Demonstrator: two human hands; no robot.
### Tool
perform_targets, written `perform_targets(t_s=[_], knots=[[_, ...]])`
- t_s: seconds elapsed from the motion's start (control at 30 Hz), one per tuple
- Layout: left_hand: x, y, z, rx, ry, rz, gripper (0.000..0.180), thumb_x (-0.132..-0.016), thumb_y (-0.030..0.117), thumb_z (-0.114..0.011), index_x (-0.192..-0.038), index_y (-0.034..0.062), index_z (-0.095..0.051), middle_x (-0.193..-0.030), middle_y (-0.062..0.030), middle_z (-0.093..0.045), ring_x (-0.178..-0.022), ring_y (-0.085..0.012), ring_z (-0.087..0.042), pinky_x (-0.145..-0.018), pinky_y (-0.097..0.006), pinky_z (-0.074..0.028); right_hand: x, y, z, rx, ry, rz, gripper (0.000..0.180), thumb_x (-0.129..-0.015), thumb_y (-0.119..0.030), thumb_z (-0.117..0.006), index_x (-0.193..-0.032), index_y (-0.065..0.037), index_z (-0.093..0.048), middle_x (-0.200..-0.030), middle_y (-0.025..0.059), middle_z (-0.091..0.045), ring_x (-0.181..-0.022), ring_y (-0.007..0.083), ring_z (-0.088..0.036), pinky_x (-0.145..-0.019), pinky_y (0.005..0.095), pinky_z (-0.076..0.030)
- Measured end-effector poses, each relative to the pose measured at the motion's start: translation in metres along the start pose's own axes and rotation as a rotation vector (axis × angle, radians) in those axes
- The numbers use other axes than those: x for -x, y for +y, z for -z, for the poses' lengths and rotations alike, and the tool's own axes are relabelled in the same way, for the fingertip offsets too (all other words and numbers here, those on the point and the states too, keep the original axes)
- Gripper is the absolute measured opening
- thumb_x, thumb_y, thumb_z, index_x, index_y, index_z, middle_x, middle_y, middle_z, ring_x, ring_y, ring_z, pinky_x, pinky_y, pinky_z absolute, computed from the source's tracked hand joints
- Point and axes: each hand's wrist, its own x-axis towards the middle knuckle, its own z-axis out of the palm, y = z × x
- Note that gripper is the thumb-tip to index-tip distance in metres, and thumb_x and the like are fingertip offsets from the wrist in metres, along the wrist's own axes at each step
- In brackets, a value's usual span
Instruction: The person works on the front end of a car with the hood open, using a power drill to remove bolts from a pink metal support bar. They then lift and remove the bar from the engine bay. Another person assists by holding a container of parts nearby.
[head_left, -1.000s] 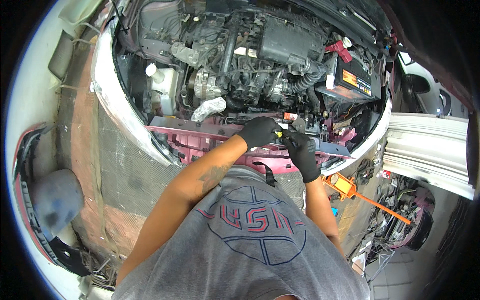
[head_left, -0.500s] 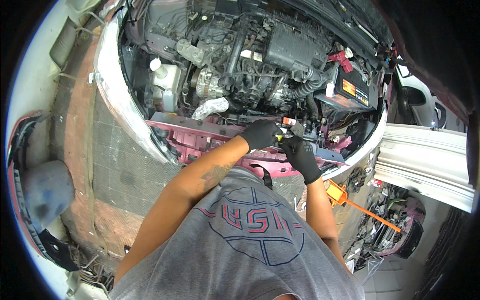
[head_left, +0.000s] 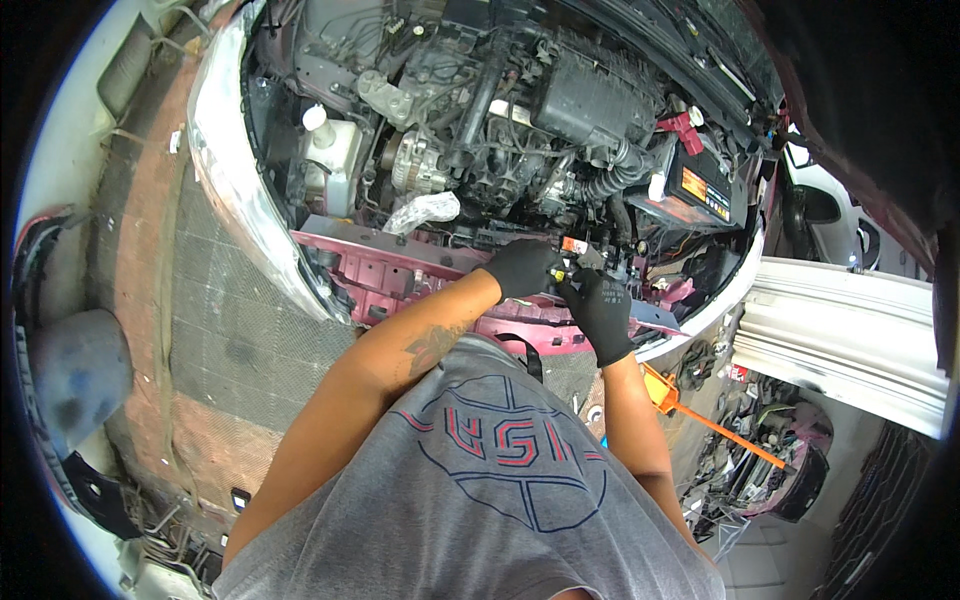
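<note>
Where the maroon crossmember [head_left: 400, 275] crosses mid-frame, our gloved left hand [head_left: 525, 268] and right hand [head_left: 600, 305] pinch a small yellow-tipped part [head_left: 572, 262]; hoses [head_left: 610, 180] crowd above.

Floor [head_left: 215, 330]: patterned paving, grey squares with reddish bands, stained. Directly on it: a detached dark bumper cover [head_left: 70, 400] at the left edge; a tangle of wires and small parts [head_left: 160, 520] lower left; an orange long-handled tool [head_left: 700, 415] at right.
</note>
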Motion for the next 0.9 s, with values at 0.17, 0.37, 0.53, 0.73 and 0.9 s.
perform_targets(t_s=[0.17, 0.37, 0.53, 0.73, 0.9], knots=[[0.0, 0.001, 0.0, -0.003, 0.017, -0.003, 0.028, -0.084, 0.032, -0.064, -0.101, 0.0136, -0.075, -0.094, -0.0174, -0.072, -0.086, -0.035, -0.069, -0.081, -0.046, -0.053, 0.004, -0.002, 0.001, -0.044, -0.016, 0.064, 0.017, -0.082, -0.028, -0.068, -0.08, -0.011, -0.071, -0.074, 0.0131, -0.069, -0.066, 0.0337, -0.067, -0.058, 0.0456, -0.053], [-0.005, -0.013, -0.013, 0.014, 0.038, -0.036, 0.033, -0.083, 0.039, -0.066, -0.098, 0.0111, -0.075, -0.093, -0.0172, -0.071, -0.086, -0.0354, -0.068, -0.081, -0.046, -0.052, -0.011, -0.008, -0.009, 0.214, -0.17, -0.067, 0.024, -0.084, -0.03, -0.061, -0.075, -0.009, -0.07, -0.069, 0.0144, -0.067, -0.063, 0.0347, -0.067, -0.056, 0.049, -0.053], [-0.003, -0.01, -0.01, 0.019, 0.048, -0.012, 0.03, -0.083, 0.034, -0.066, -0.102, 0.0128, -0.075, -0.095, -0.0166, -0.072, -0.088, -0.035, -0.069, -0.083, -0.046, -0.052, -0.007, 0.004, -0.002, 0.178, -0.178, -0.034, 0.03, -0.086, -0.036, -0.063, -0.072, -0.009, -0.067, -0.068, 0.0144, -0.066, -0.064, 0.0341, -0.067, -0.054, 0.0487, -0.052], [-0.001, -0.005, -0.006, 0.07, -0.002, 0.042, 0.029, -0.082, 0.023, -0.063, -0.107, 0.0143, -0.074, -0.101, -0.016, -0.072, -0.093, -0.0336, -0.069, -0.087, -0.044, -0.052, -0.007, 0.002, 0.005, -0.021, -0.059, 0.115, 0.023, -0.086, -0.03, -0.066, -0.079, -0.009, -0.066, -0.066, 0.0145, -0.065, -0.063, 0.0335, -0.067, -0.053, 0.0489, -0.05], [-0.002, -0.008, -0.005, 0.047, -0.008, 0.033, 0.029, -0.08, 0.026, -0.066, -0.106, 0.013, -0.074, -0.102, -0.0159, -0.072, -0.093, -0.0339, -0.068, -0.087, -0.044, -0.053, -0.018, -0.007, 0.002, 0.144, -0.261, -0.045, 0.027, -0.085, -0.033, -0.064, -0.08, -0.007, -0.067, -0.074, 0.0158, -0.065, -0.068, 0.0342, -0.067, -0.057, 0.0484, -0.053]])
